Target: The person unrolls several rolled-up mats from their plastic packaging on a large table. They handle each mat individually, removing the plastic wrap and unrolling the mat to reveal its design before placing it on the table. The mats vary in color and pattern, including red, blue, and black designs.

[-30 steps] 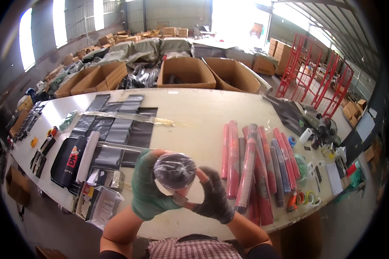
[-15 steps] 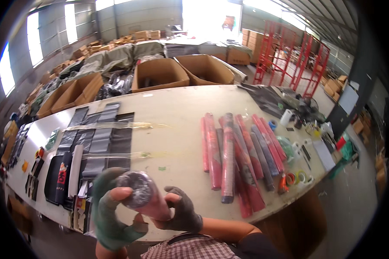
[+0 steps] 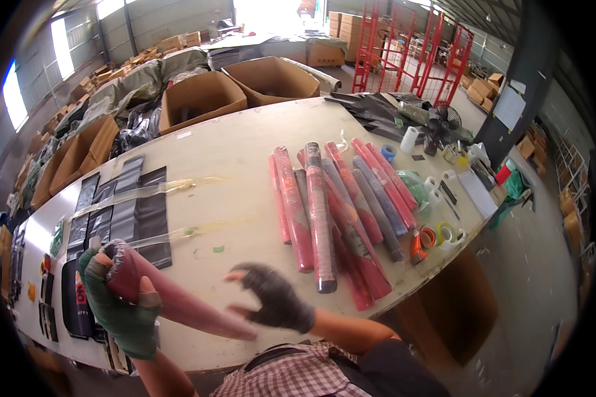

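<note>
The largest thing is the pale table (image 3: 225, 192), spread beneath both hands. Beyond its far edge stand open cardboard cartons: the middle carton (image 3: 222, 89) has something dark low inside, too dim to identify, while the right-hand carton (image 3: 271, 69) and the left-hand carton (image 3: 89, 149) show their brown inner walls. On the tabletop, right of centre, lies a stack of film-wrapped rolls (image 3: 321, 218), red and grey, some crossing over others.

Next in size is the single pink roll (image 3: 185, 301), over the near left part of the table. Compared with half a second earlier, it now slants, its long side showing and its narrower-looking end pointing toward the person's body. The left hand (image 3: 122, 317), in a green fingerless glove, is clasped around the other end. The right hand (image 3: 271, 298), in a dark glove, has come off and spreads its fingers beside the roll, gripping nothing; the left therefore bears it alone. Smallest are the tape rings (image 3: 446, 233) near the table's right edge
</note>
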`<state>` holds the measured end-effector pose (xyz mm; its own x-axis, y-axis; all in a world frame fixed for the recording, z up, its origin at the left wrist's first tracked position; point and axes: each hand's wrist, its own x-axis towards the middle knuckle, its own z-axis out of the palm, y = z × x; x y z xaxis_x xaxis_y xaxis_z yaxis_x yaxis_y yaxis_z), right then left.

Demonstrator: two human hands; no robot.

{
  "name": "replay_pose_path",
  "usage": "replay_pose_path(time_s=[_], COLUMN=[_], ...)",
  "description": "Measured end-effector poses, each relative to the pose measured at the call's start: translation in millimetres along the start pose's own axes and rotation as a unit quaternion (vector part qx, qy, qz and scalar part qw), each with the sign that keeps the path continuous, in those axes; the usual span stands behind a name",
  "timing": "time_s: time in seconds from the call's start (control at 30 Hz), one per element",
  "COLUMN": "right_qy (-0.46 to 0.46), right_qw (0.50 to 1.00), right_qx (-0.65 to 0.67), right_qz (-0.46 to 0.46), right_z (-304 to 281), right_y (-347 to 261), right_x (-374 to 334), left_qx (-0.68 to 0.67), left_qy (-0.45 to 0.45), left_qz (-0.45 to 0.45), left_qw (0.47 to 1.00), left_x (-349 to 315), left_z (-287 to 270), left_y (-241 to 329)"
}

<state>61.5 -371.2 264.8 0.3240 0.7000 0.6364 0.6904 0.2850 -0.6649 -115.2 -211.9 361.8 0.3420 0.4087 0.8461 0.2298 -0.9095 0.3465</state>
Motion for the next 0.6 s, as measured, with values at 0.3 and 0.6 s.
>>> replay_pose_path(time_s=[0.3, 0.6], right_qy=[0.226, 0.158], right_qw=[0.879, 0.795], right_qx=[-0.324, -0.487], right_qz=[0.269, 0.326], right_z=[-189.7, -255.0], right_y=[166.8, 237.0], right_x=[-138.6, -221.1], left_qx=[-0.093, -0.056], left_qy=[-0.028, -0.033], left_qz=[0.012, -0.067], left_qw=[0.995, 0.996], left_x=[16.7, 39.2], left_z=[16.6, 83.1], left_y=[-10.9, -11.8])
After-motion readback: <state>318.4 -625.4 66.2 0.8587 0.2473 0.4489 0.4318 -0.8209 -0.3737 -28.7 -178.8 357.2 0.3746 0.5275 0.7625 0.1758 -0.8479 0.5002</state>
